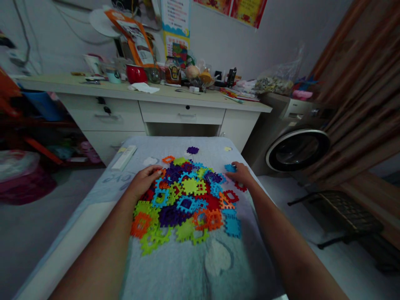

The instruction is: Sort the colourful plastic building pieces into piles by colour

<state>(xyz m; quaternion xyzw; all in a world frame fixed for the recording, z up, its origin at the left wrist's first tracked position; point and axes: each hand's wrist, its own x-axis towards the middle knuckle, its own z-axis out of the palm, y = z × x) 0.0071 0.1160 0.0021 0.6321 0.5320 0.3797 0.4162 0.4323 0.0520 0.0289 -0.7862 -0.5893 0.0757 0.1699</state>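
cloth-covered table (181, 271) | pile of colourful notched pieces (189, 186) across its middle | left hand (147, 180) curved at pile's left edge, cannot tell if gripping | right hand (241, 173) at upper right, fingertips at blue piece (229, 168), cannot tell if pinching

one view in play, and it's riding on the person's head, looking forward and down along the table (175, 266)! left hand (146, 181) and right hand (243, 175) sit mid-frame at arm's reach, the table's near end closest; farther off, the desk (184, 98) and wall (215, 41) take the top.
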